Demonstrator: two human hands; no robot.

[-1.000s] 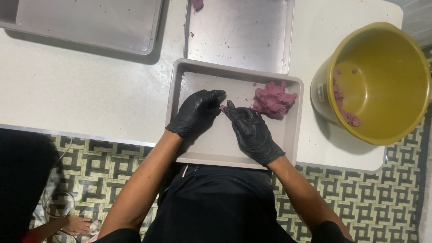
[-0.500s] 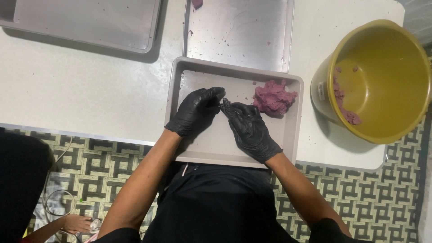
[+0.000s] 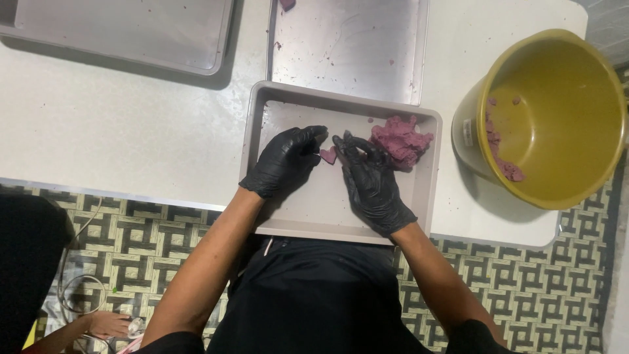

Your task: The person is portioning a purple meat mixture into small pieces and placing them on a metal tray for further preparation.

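Hands parted slightly since earlier; left hand [image 3: 286, 160] and right hand [image 3: 370, 177] together pinch purple dough piece [image 3: 328, 155] over tray [image 3: 341, 101].

Head camera, straight down, close – white table [image 3: 118, 137], patterned floor [image 3: 544, 288]

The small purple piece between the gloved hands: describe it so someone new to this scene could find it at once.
Start at the grey tray at the white table's near edge. Over its middle, the left hand and right hand, both in black gloves, meet fingertip to fingertip, with the small purple piece pinched between them. It is far smaller than the purple lump in the tray's far right corner.
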